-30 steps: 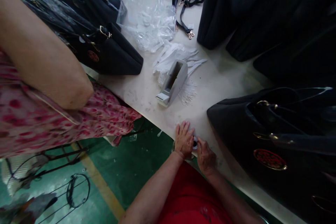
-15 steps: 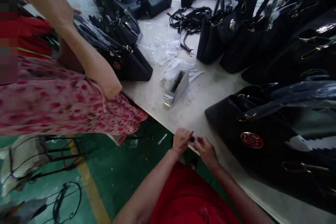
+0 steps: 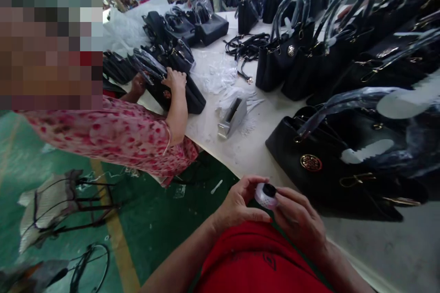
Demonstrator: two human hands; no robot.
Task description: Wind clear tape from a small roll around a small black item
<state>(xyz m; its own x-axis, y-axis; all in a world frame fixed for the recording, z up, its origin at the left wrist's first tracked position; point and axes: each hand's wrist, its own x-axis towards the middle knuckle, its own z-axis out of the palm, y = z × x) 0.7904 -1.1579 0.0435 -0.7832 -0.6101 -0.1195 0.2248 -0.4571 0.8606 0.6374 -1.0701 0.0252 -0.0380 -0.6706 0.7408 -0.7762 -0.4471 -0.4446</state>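
Note:
A small translucent roll with a black core is held just off the table's front edge, close to the red shirt. My right hand grips its right side between thumb and fingers. On its left, my left hand is spread around it, thumb below and index finger above. Whether the left fingertips touch the roll is hard to tell. Beyond the hands, a grey tape dispenser stands on the white table. Right of the hands lies a large black handbag with a round emblem and wrapped handles.
At the left, a co-worker in a pink flowered garment has a hand on a black bag. Black straps, clear plastic and white strips lie mid-table. More black bags stand at the right.
My hands and the roll have come nearer to my body and look larger. The co-worker's raised arm has come down onto a black bag. The view has shifted, showing more of the background.

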